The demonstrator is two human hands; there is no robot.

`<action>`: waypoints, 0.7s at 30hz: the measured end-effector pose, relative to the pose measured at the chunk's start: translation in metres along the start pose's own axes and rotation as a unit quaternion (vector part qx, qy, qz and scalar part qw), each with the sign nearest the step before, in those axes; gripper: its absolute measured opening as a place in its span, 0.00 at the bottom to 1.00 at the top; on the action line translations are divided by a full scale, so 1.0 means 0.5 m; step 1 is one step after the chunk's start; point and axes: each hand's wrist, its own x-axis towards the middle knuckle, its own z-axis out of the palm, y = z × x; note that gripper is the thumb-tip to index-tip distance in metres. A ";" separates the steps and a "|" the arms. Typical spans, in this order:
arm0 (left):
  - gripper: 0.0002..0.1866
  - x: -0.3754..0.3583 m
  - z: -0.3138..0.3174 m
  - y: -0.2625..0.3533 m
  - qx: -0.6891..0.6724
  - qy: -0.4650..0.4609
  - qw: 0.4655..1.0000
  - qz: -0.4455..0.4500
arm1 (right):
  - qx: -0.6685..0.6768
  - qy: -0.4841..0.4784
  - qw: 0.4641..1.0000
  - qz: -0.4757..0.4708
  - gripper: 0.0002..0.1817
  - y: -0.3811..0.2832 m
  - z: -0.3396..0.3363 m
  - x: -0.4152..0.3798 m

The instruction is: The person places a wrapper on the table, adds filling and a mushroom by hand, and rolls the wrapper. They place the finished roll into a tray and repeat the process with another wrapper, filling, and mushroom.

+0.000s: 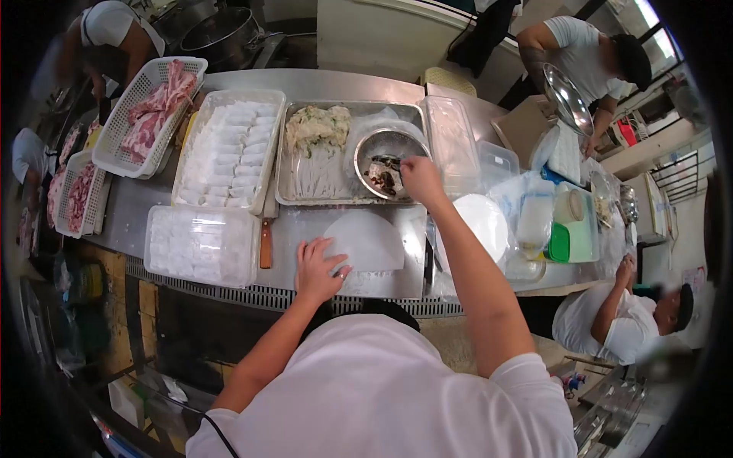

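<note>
Since only the head view covers this, all clock positions are read from the sheet (372, 240), 12 pointing away from the wearer. Sheet's thin, white, lying on the steel table (289, 229), just below the tray (324, 202).

Left hand (317, 267): at 8, palm down, fingers spread, over the sheet's near-left edge. Can't tell how hard it presses. Drag sideways could tear or wrinkle the sheet, esp. if it sticks to the steel.

Right hand (418, 179): at 1, fingers curled together at the 3 o'clock side of the bowl (374, 145). Can't tell if it's gripping rim, contents or a utensil. Bowl's in the tray, near 12, with plastic film (382, 120) around it; any film underneath could let it slide, and a sideways push on the rim could tip it. Dark and pale pieces inside could drop onto the tray rim or sheet if the hand's load is loose.

Pale mound (317, 126) at 11 shares the tray: spill could mix in.

Knife (266, 244) at 9, brown handle toward the wearer, near the left hand. A wide left sweep could knock it.
</note>
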 end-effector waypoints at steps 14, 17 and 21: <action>0.14 0.023 0.008 0.005 0.003 0.010 1.000 -0.007 | -0.185 -0.204 0.960 -0.043 0.21 0.015 0.069 0.109; 0.14 0.024 0.008 0.005 0.007 0.011 1.000 -0.006 | -0.093 -0.210 0.973 -0.015 0.19 0.006 0.042 0.104; 0.14 0.021 0.004 0.001 0.008 0.014 1.000 -0.004 | 0.022 -0.229 0.972 0.056 0.15 0.025 0.055 0.121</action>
